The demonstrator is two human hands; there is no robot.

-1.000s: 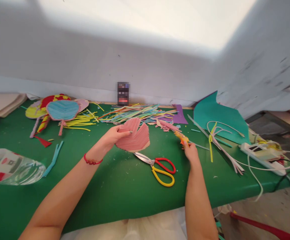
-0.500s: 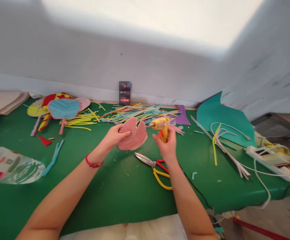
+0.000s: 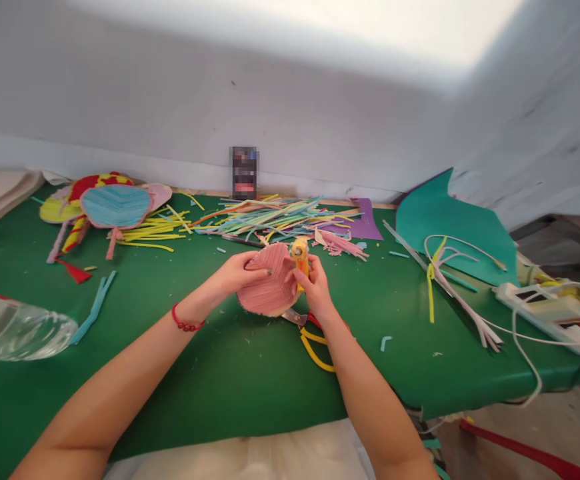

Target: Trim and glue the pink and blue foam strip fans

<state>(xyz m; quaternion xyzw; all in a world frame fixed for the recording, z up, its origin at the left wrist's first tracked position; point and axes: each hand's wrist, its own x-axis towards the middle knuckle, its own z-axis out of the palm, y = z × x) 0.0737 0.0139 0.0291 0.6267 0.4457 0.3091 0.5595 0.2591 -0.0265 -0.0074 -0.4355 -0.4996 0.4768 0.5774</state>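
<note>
A pink ribbed, roughly round piece [image 3: 267,283] is pinched at its left edge by my left hand [image 3: 243,272], the thumb lying across its face. My right hand [image 3: 315,283] is wrapped round a yellow hot glue gun [image 3: 300,250] at the right edge of the pink piece; its nozzle points away from me. Whether the right fingers also touch the pink piece I cannot tell. Under my hands, scissors [image 3: 317,357] with red and yellow handles lie on the green table [image 3: 220,400], their blades partly hidden by the pink piece.
Many coloured strips [image 3: 270,220] lie at the back, by a phone [image 3: 245,173] against the wall. At left are fan-like crafts [image 3: 115,205] and a plastic bottle [image 3: 20,327]. Right are a teal sheet [image 3: 455,233], bundled pale strips [image 3: 450,300] and a power strip [image 3: 545,320].
My right hand has moved left with the glue gun, bringing it to the pink piece and turning its nozzle away from me. The notch in the piece's top no longer shows.
</note>
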